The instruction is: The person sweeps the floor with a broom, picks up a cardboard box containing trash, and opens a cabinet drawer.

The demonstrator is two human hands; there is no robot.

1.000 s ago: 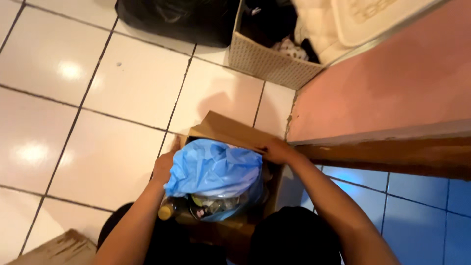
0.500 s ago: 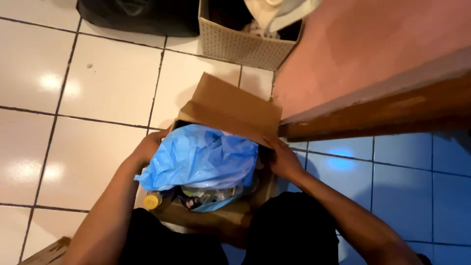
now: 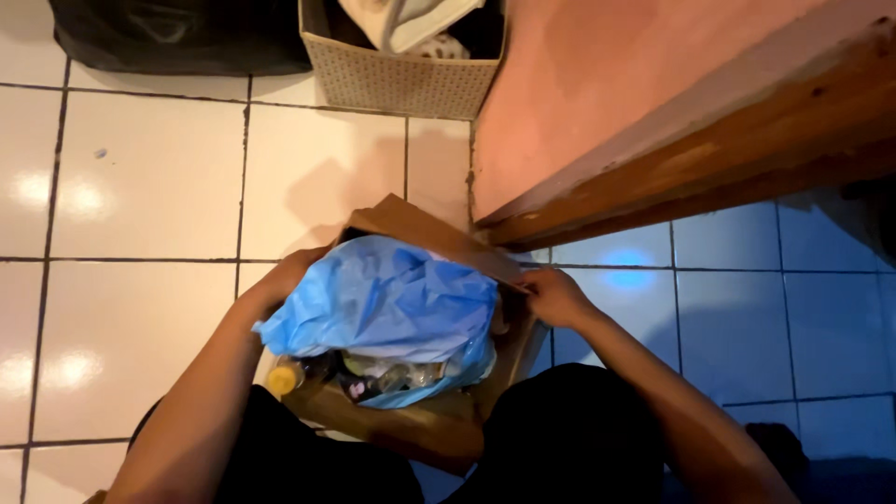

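Note:
A brown cardboard box sits on the floor between my knees, its far flap raised. A crumpled blue plastic bag fills the top of it, with bottles and a yellow cap showing underneath at the near side. My left hand grips the box's left side by the bag. My right hand holds the box's right edge near the flap.
White floor tiles lie to the left, blue tiles to the right. A brown wooden threshold and pink wall run diagonally behind the box. A woven basket with cloth and a black bag stand at the top.
The view has swung left and down, so the basket and black bag sit further left. The box flap looks lower. Both hands stay on the box's sides.

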